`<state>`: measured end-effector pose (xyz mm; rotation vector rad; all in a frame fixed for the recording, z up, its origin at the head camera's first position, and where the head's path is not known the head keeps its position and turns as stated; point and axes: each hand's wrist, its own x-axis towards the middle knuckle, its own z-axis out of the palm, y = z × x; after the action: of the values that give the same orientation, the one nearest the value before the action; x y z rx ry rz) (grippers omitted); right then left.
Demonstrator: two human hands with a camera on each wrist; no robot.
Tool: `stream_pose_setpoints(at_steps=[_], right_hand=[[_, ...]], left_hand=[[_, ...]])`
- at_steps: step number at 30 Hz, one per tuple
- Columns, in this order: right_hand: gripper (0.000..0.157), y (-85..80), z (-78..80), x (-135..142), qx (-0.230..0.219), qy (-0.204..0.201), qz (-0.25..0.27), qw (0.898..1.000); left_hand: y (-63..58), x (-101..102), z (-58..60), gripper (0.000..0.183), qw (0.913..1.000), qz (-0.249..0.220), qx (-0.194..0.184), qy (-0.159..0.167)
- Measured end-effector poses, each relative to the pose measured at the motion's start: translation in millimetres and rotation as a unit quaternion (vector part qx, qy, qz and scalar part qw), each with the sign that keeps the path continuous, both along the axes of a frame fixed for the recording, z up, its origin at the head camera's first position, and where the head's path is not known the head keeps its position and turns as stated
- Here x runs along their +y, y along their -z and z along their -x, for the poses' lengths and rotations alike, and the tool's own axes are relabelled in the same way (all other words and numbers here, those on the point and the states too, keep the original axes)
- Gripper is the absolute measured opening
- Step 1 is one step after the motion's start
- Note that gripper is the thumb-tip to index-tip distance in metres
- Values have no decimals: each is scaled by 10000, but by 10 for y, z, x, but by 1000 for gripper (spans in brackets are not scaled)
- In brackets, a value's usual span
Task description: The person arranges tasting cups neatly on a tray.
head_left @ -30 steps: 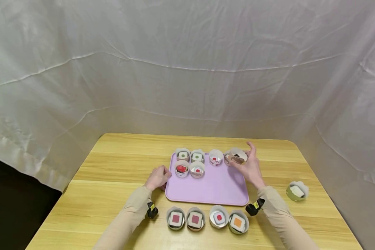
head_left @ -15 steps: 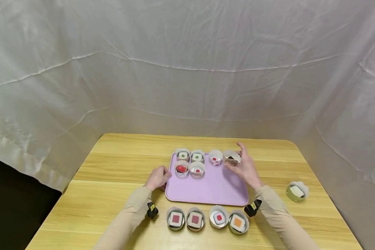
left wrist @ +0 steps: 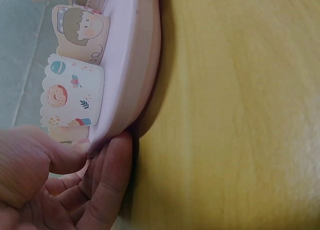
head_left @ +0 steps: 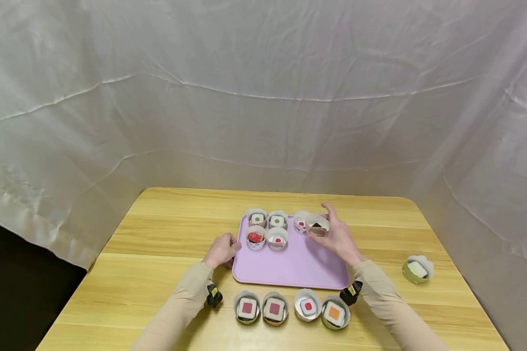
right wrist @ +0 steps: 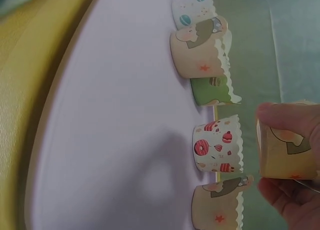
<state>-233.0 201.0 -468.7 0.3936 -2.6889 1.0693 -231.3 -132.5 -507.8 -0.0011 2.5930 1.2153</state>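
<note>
My left hand (head_left: 221, 249) pinches the left rim of the lilac tray (head_left: 290, 270); in the left wrist view, its thumb lies on top and its fingers are below the rim. My right hand (head_left: 337, 239) grips a beige paper baking cup (head_left: 317, 228) with a dark bit inside. In the right wrist view that held cup (right wrist: 285, 152) hangs above the tray, casting a shadow on it. On the tray beneath stand a white cup with red cakes (right wrist: 218, 145) and a beige cup (right wrist: 215, 210), the latter hidden in the head view.
Several filled paper cups stand at the tray's back left, including one with a red strawberry-like piece (head_left: 255, 238). In front of the tray is a row of several cups, one with an orange-topped piece (head_left: 335, 313). A green cup (head_left: 417, 269) stands apart at the right.
My right hand has carried the beige baking cup leftward along the tray's back edge, partly covering the white cup in the head view. My left hand has stayed at the rim.
</note>
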Motion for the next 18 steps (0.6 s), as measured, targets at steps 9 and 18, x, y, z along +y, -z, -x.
stream_pose_setpoints(at_steps=[9, 18], right_hand=[[98, 26, -4, -67, -69, -156, -174, 9997], [97, 67, -17, -109, -102, -214, -306, 9993]], left_hand=[[2, -1, 2, 16, 10000, -7, 26, 14], [6, -9, -4, 16, 10000, -49, 39, 9]])
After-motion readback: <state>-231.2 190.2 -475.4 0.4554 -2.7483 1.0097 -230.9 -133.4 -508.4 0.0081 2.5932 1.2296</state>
